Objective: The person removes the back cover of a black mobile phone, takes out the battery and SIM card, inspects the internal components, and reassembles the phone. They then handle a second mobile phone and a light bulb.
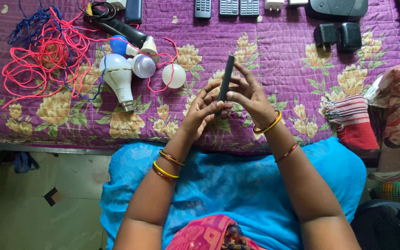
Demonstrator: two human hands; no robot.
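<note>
gripping slim dark device [225,83], hands [228,104] hiding base

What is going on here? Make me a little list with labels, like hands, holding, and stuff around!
left hand: grips the lower end of a thin dark slab
right hand: fingers on the slab's upper half
thin dark slab: held edge-on, standing nearly upright above the bed cover
bed cover: purple with yellow flowers
light bulbs: several, lying to the left of the hands
wires: red and blue tangle, far left
black plugs: two, upper right
striped cloth: folded, right of the hands
bangles: on both wrists
</note>
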